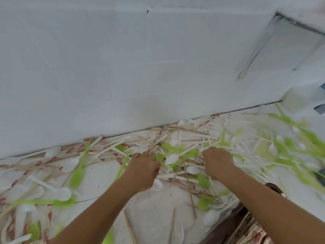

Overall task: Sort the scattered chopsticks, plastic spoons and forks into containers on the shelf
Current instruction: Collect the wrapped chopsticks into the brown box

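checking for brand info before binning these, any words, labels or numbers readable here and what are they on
No text can be read in this picture.
Paper chopstick wrappers: red printed marks, too blurred to read.
Green spoons, white spoons and white forks: no lettering visible.
Wall: no sign or label.

You have two hands at work in the middle of the frame, your left hand and your right hand. Around them you can count at least ten green spoons, at least ten white spoons and at least six white forks. The chopsticks, bare or in red-striped paper sleeves, are too tangled to count, and blur at the right edge hides more.
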`<state>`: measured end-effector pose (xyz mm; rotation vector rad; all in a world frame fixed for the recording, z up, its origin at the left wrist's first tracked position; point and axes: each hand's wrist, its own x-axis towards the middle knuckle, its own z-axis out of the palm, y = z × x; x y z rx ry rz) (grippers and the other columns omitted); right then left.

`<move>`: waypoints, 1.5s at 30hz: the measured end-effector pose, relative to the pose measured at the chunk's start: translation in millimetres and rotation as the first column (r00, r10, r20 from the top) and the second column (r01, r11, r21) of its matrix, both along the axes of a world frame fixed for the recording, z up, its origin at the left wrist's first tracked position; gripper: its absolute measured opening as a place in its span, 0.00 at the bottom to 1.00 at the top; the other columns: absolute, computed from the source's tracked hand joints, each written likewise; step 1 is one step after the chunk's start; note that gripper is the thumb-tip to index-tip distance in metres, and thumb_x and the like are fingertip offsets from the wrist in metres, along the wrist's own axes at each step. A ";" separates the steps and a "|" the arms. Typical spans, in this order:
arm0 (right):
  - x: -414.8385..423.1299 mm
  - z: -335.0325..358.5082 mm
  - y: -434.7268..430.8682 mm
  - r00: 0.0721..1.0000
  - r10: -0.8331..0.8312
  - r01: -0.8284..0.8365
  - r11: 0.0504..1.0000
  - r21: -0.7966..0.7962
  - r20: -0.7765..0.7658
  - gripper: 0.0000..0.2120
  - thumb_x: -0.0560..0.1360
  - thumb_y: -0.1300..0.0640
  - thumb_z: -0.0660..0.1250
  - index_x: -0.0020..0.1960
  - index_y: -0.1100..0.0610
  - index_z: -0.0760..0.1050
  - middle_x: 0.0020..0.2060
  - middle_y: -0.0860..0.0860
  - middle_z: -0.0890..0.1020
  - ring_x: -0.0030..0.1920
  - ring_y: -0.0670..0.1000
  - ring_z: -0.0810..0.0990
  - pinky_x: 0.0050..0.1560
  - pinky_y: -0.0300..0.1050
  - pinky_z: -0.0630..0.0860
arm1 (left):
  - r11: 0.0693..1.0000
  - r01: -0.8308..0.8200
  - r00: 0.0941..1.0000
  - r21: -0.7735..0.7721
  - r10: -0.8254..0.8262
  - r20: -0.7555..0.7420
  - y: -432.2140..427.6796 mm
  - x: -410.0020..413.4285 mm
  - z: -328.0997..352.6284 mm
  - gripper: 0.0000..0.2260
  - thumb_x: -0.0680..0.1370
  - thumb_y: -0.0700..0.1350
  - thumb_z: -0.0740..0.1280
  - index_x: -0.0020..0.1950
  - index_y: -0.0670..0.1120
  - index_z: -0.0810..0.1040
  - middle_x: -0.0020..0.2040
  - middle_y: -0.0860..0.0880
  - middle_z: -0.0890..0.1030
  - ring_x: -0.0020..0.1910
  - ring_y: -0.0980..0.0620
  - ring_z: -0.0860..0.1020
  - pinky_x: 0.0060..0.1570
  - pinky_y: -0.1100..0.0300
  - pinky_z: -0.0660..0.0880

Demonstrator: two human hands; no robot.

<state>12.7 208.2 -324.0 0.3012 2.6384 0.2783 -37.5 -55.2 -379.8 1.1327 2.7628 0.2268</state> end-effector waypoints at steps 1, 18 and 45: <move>1.1 -1.5 1.3 0.999 0.031 -0.032 0.998 -0.057 -0.019 0.08 0.74 0.62 0.66 0.49 0.52 0.79 0.44 0.48 0.76 0.45 0.52 0.79 0.43 0.47 0.80 | 1.000 -0.001 1.000 0.020 0.001 -0.007 -1.8 -0.4 -1.5 0.03 0.79 0.49 0.67 0.52 0.55 0.80 0.52 0.56 0.79 0.58 0.48 0.75 0.58 0.51 0.69; 28.7 -27.1 -39.9 0.901 0.403 -0.373 0.909 -0.187 0.158 0.13 0.77 0.50 0.65 0.55 0.57 0.77 0.53 0.56 0.78 0.54 0.59 0.82 0.48 0.48 0.77 | 0.991 0.010 1.000 0.131 -0.012 0.011 35.8 11.8 -14.4 0.11 0.78 0.42 0.66 0.60 0.51 0.75 0.50 0.52 0.77 0.48 0.47 0.79 0.38 0.51 0.79; 8.0 24.5 8.4 0.985 0.144 -0.102 0.933 -0.346 0.099 0.09 0.70 0.63 0.64 0.35 0.55 0.65 0.31 0.50 0.68 0.31 0.52 0.69 0.31 0.44 0.67 | 0.871 -0.487 0.746 0.065 0.375 0.551 34.1 46.6 83.3 0.08 0.80 0.49 0.66 0.51 0.52 0.85 0.47 0.55 0.84 0.48 0.55 0.82 0.51 0.57 0.80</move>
